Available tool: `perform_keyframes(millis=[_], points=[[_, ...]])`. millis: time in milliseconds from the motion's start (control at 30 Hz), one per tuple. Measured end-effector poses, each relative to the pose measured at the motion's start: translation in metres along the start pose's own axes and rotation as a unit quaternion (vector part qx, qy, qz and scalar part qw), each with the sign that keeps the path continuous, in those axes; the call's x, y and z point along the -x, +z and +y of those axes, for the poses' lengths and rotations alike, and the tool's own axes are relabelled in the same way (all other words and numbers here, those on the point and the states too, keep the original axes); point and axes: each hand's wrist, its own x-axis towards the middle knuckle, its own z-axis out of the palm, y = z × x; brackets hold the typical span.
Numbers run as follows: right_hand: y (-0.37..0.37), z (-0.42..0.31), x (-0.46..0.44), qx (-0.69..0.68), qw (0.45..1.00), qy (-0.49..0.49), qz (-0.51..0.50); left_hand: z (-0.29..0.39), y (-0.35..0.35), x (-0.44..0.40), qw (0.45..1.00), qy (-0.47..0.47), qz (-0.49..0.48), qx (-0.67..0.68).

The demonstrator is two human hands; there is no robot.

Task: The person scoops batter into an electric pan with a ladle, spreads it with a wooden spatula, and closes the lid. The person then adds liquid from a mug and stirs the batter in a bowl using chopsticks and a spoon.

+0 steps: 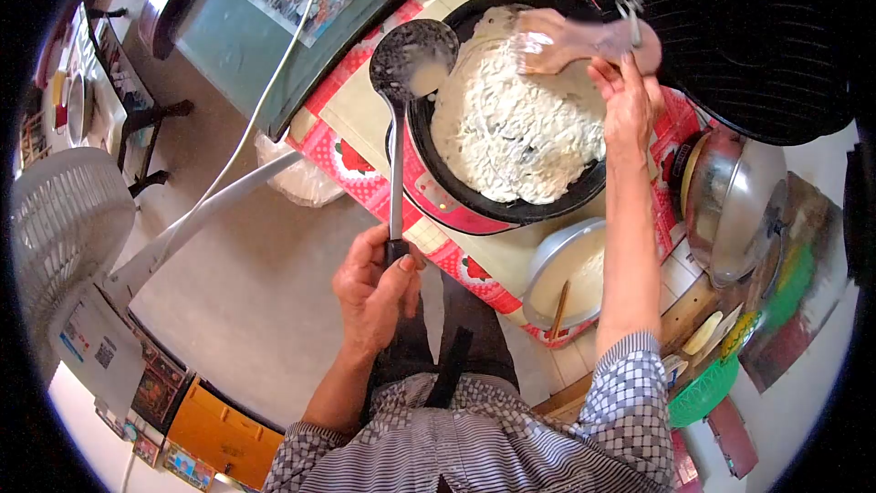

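Note:
My left hand (pixel 376 288) is closed round the black handle of a ladle (pixel 396 173), whose dark bowl holds a little pale batter beside the pan's left rim. With my right hand (pixel 630 105) I hold a wooden spatula (pixel 579 42); its flat end lies over the batter at the top of the pan. White, lumpy batter (pixel 520 119) covers much of the black round pan (pixel 447 181), which belongs to a red electric griddle (pixel 461 210). A metal bowl (pixel 543 260) of pale batter, with a wooden stick (pixel 561 306) in it, stands beneath my right forearm.
The griddle's black lid (pixel 730 46) stands open at the upper right. Metal bowls (pixel 744 201) and a green basket (pixel 704 394) are on the right. A white cable (pixel 274 82) crosses at the left, near a fan (pixel 68 246) and a dark green tabletop (pixel 246 55).

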Motion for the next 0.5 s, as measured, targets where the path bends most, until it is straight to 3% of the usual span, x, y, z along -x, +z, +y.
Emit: perform_keyframes(millis=[100,300,367,500], points=[[-0.022,-0.004,0.018,-0.053,0.996,-0.016,0.069,0.002,0.002,-0.001,1.0,0.003,0.001,-0.015],[-0.065,0.006,0.063,-0.15,0.971,0.045,0.182,0.005,0.002,0.0,1.0,0.001,-0.016,-0.023],[-0.069,0.01,0.074,-0.173,0.961,0.105,0.187,0.005,0.002,0.0,0.999,0.001,-0.025,-0.034],[-0.041,0.024,0.072,-0.203,0.968,0.124,0.082,0.003,0.001,0.0,0.998,0.006,-0.04,-0.056]])
